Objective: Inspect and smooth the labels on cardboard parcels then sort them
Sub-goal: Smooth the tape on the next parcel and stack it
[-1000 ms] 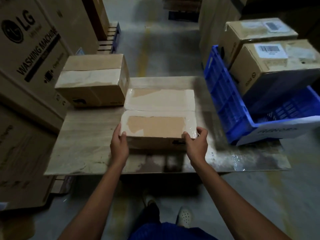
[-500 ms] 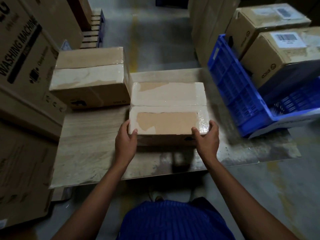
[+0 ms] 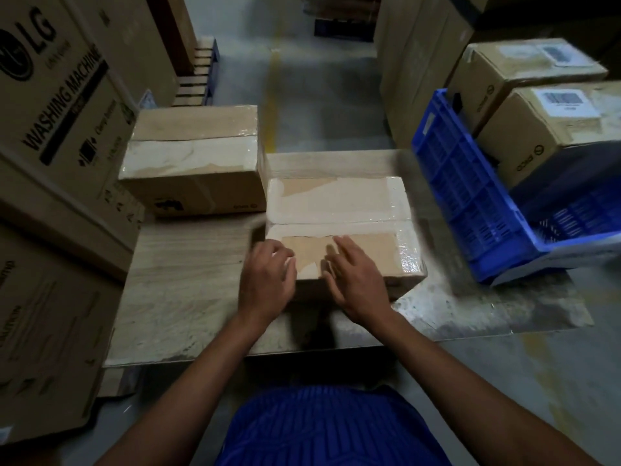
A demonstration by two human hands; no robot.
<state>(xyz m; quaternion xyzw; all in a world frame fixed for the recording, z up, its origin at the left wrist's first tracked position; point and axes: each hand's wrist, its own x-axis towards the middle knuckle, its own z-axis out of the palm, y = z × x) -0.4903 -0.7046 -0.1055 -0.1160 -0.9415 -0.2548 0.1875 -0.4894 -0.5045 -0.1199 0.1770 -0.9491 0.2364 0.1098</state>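
Head view: a tall washing-machine carton (image 3: 50, 129) fills the upper left of the frame. Beside it, a pale wooden surface (image 3: 188, 297) carries a box (image 3: 191, 163) at upper left and the taped parcel (image 3: 339, 203) at centre, with a blue crate (image 3: 470, 196) at its right edge. The left hand (image 3: 268, 284) and right hand (image 3: 356, 280) lie close together on the parcel's near top, fingers loose, gripping nothing.

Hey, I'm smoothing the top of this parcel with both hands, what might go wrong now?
1. The glossy tape on the parcel looks wrinkled at its right edge; pressing hard there may lock in creases.
2. The blue crate leans tilted close by; sliding the parcel right may knock it.
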